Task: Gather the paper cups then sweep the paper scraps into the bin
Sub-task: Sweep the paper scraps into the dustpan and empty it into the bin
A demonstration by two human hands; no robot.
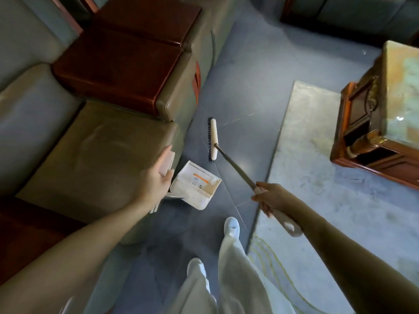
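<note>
White trousers (235,268) nearest; left hand (156,177) holds the dustpan handle (168,160), right hand (272,197) grips the broom handle (235,166), broom head (213,139) lying lengthwise just beyond the dustpan (195,200), which has a pale paper scrap (213,181) inside.

Dustpan (195,187) beside sofa (90,143) — broom (213,137) just beyond

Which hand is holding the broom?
The right hand: its fingers curl round the pale grip of the broom. The left hand holds the dustpan handle instead.
</note>
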